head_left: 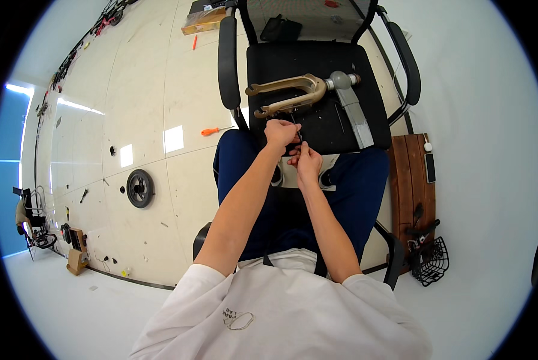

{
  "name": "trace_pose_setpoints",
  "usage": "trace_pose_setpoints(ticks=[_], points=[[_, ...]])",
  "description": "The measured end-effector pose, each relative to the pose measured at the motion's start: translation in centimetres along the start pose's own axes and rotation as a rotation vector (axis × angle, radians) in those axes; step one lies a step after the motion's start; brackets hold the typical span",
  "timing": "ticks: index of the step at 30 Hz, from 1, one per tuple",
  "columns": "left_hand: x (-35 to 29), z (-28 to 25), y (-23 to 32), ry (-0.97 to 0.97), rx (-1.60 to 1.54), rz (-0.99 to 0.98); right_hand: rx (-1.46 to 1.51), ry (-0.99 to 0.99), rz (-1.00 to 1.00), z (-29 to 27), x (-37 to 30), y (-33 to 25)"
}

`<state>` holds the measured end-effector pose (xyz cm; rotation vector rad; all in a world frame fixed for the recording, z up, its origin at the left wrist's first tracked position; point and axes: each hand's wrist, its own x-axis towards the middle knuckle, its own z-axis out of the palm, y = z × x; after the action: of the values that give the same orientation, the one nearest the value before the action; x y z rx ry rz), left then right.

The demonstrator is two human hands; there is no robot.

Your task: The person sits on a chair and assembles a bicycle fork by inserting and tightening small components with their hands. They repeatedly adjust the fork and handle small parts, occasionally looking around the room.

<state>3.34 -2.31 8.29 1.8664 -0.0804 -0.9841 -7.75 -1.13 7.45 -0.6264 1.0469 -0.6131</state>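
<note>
**A:** ok what are the hands up to? can't make it out on my phone lol

**B:** Left hand point(281, 132) has its grip pinched closed, fingers curled, on a thin dark piece point(301, 137). Right hand point(308, 161) is just below it, fingertips pinched at the lower end of the same bit. Too small to tell what it is, tbh.

**A:** and the big gold thing?

**B:** Bronze two-pronged fork point(318, 90), lying on its side on the black chair seat point(293, 57), just beyond the hands. Prongs point left, with the lower one nearest the left hand. There's a grey ball-shaped part point(340, 80) at the stem end, and a flat silvery piece point(356, 117) runs from there down to the seat's near edge.

**A:** anything else lying around?

**B:** Yeah, orange-handled screwdriver point(209, 132) on the floor left of the chair, and a small black wheel point(140, 188) lying flat further left. Over on the right there's a brown wooden board point(404, 174), with a black wire basket point(431, 264) at its near end.
</note>
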Motion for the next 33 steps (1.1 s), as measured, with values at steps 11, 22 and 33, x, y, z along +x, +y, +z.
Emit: trace_pose_setpoints(ticks=[11, 22, 33], points=[[0.8, -0.3, -0.2, -0.118, -0.186, -0.13, 0.134, 0.007, -0.006, 0.0, 0.3, 0.3], [0.4, -0.7, -1.0, -0.174, -0.195, -0.027, 0.413, -0.196, 0.159, -1.4, 0.3, 0.2], [-0.1, -1.5, -1.3, -0.314, -0.248, -0.035, 0.369, -0.119, 0.044, 0.9, 0.1, 0.9]])
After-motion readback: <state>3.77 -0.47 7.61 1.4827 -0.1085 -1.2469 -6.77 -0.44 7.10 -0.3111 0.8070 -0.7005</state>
